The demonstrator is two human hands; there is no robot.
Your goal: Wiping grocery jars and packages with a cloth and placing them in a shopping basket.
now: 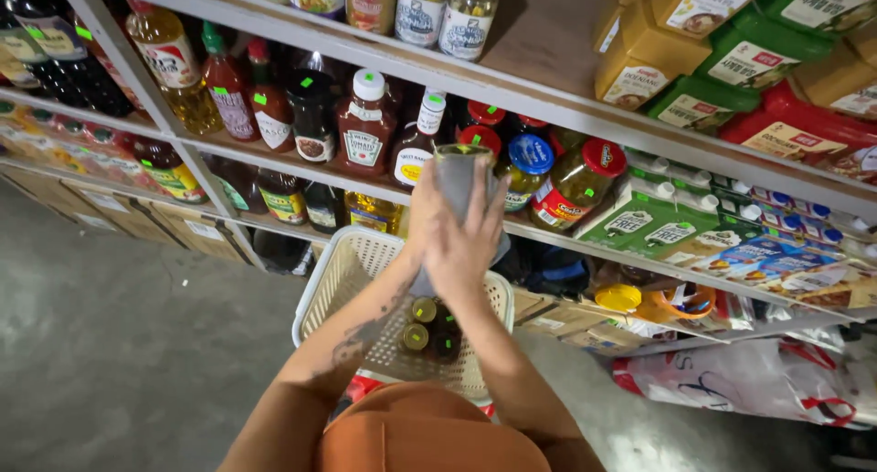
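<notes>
Both my hands are raised in front of a shop shelf and close around a grey cloth [459, 172] wrapped over a bottle-shaped thing, whose contents are hidden. My left hand [423, 214] grips its left side. The back of my right hand [468, 245] faces me as it covers the front. Below my hands a white plastic basket [349, 273] holds several dark bottles with gold lids [422, 309]. Right behind the cloth stand jars with red lids [479, 136] and a blue-lidded jar [530, 155].
Metal shelves [548, 106] carry sauce bottles, a ketchup bottle [365, 125], oil bottles [174, 70], jars and cartons [644, 227]. Yellow, green and red tubs [694, 61] fill the top right. Cardboard boxes and a white bag [731, 381] sit low on the grey floor [119, 344].
</notes>
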